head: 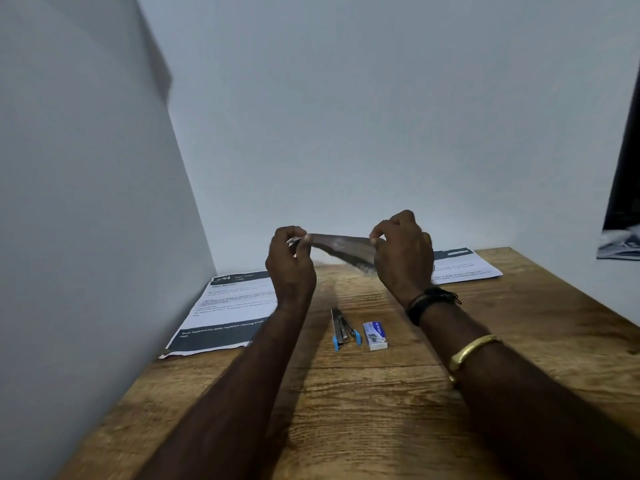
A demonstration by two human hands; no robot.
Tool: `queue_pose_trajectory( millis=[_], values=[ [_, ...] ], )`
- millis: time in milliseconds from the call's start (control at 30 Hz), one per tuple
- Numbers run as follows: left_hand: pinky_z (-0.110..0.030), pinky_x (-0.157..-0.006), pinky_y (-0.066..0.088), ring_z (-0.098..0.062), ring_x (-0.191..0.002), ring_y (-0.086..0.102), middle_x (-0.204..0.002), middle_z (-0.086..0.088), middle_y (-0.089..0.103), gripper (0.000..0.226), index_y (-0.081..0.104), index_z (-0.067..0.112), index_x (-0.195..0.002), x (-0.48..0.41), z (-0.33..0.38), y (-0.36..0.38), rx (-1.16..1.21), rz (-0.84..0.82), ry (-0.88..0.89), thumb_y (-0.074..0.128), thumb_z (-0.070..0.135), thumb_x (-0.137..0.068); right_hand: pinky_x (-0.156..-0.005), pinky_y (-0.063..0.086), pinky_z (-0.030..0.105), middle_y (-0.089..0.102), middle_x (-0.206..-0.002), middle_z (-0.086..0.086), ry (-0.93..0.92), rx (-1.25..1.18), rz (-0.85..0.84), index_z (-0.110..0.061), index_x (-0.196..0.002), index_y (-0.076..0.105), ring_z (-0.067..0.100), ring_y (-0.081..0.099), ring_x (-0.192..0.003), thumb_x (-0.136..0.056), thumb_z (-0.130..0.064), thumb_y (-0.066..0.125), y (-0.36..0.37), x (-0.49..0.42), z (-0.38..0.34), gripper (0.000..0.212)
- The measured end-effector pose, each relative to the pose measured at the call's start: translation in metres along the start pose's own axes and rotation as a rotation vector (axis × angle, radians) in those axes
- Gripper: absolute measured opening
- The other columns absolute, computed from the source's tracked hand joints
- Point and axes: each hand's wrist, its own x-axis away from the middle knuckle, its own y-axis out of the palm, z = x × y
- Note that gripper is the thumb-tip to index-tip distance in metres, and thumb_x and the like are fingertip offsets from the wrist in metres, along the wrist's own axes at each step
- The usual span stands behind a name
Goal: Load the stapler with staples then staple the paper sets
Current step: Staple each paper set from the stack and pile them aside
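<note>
Raised sheet [341,245] — blurred, shadowed, print unreadable

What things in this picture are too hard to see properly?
Head view:
- Held sheet: tilted away, blurred; its print is unreadable.
- Right paper set: right hand covers its left part.
- Left paper set: left forearm hides one edge; text too small.
- Stapler: too small to tell if it holds staples.

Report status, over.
Left hand and right hand pinch paper above table. Stapler and staple box lie below, untouched. Nothing blocks them.
</note>
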Motion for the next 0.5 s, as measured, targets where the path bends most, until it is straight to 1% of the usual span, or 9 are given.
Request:
queue_pose_trajectory(
  millis=[67, 100, 133, 200, 267, 300, 367, 433, 500],
  values=[
    [-0.05, -0.097, 0.055, -0.026, -0.105, 0.069, -0.114, -0.005, 0.07, 0.01, 0.061, 0.008, -0.105, 0.001, -0.001, 0.0, 0.058, -0.009, -0.07, 0.062, 0.013, -0.097, -0.065, 0.045, 0.031, 0.056, -0.109, 0.004, 0.011, -0.019, 0.014, -0.018, -0.089, 0.07, 0.026, 0.063, -0.079, -0.087, -0.005, 0.07, 0.0, 0.001, 0.003, 0.013],
    [-0.05, -0.099, 0.055, -0.025, -0.107, 0.069, -0.115, -0.006, 0.07, 0.012, 0.062, 0.008, -0.104, 0.002, -0.002, 0.0, 0.079, -0.017, -0.103, 0.063, 0.017, -0.097, -0.063, 0.044, 0.03, 0.057, -0.11, 0.004, 0.009, -0.031, 0.027, -0.018, -0.09, 0.068, 0.027, 0.063, -0.078, -0.088, -0.004, 0.068, 0.0, 0.002, 0.004, 0.014],
    [-0.05, -0.099, 0.054, -0.026, -0.106, 0.069, -0.112, -0.007, 0.072, 0.016, 0.064, 0.008, -0.101, 0.003, -0.003, 0.0, 0.102, -0.017, -0.143, 0.064, 0.023, -0.096, -0.062, 0.045, 0.03, 0.059, -0.108, 0.006, 0.002, -0.048, 0.038, -0.017, -0.091, 0.067, 0.028, 0.063, -0.078, -0.089, -0.003, 0.066, 0.001, 0.002, 0.005, 0.014],
    [-0.052, -0.095, 0.056, -0.031, -0.098, 0.07, -0.097, -0.01, 0.075, 0.032, 0.068, 0.006, -0.089, 0.003, -0.007, 0.0, 0.158, 0.035, -0.257, 0.064, 0.037, -0.094, -0.065, 0.044, 0.031, 0.062, -0.1, 0.008, -0.028, -0.095, 0.026, -0.014, -0.091, 0.065, 0.028, 0.063, -0.081, -0.091, -0.002, 0.063, 0.004, 0.003, 0.008, 0.012],
    [-0.051, -0.092, 0.058, -0.028, -0.093, 0.072, -0.089, -0.007, 0.077, 0.037, 0.07, 0.006, -0.083, 0.0, -0.014, -0.001, 0.165, 0.132, -0.392, 0.067, 0.042, -0.091, -0.067, 0.045, 0.033, 0.063, -0.095, 0.008, -0.05, -0.158, -0.026, -0.011, -0.089, 0.065, 0.026, 0.061, -0.083, -0.092, -0.001, 0.06, 0.007, 0.007, 0.014, 0.012],
    [-0.05, -0.091, 0.058, -0.027, -0.093, 0.073, -0.089, -0.004, 0.077, 0.031, 0.071, 0.009, -0.083, -0.002, -0.018, -0.003, 0.165, 0.168, -0.461, 0.072, 0.039, -0.088, -0.069, 0.048, 0.036, 0.064, -0.094, 0.008, -0.058, -0.191, -0.056, -0.009, -0.088, 0.066, 0.026, 0.061, -0.083, -0.091, 0.0, 0.06, 0.008, 0.01, 0.017, 0.012],
    [-0.049, -0.094, 0.058, -0.03, -0.097, 0.073, -0.092, -0.006, 0.074, 0.015, 0.069, 0.018, -0.085, -0.004, -0.026, -0.007, 0.196, 0.19, -0.604, 0.082, 0.023, -0.078, -0.072, 0.052, 0.038, 0.066, -0.092, 0.008, -0.068, -0.219, -0.126, -0.008, -0.087, 0.068, 0.025, 0.061, -0.085, -0.09, 0.001, 0.062, 0.01, 0.016, 0.023, 0.012],
    [-0.045, -0.096, 0.059, -0.032, -0.099, 0.073, -0.098, -0.009, 0.074, 0.027, 0.069, 0.02, -0.091, -0.005, -0.034, -0.011, 0.219, 0.164, -0.732, 0.082, 0.005, -0.073, -0.075, 0.052, 0.037, 0.068, -0.091, 0.006, -0.037, -0.202, -0.224, -0.012, -0.084, 0.07, 0.024, 0.063, -0.088, -0.088, -0.002, 0.064, 0.012, 0.019, 0.027, 0.012],
    [-0.04, -0.093, 0.06, -0.028, -0.095, 0.073, -0.106, -0.012, 0.075, 0.032, 0.075, 0.016, -0.097, -0.003, -0.04, -0.015, 0.247, 0.108, -0.811, 0.077, -0.006, -0.075, -0.078, 0.054, 0.036, 0.072, -0.093, 0.003, 0.013, -0.125, -0.33, -0.017, -0.081, 0.074, 0.023, 0.066, -0.093, -0.085, -0.007, 0.067, 0.012, 0.02, 0.028, 0.013]
  ],
)
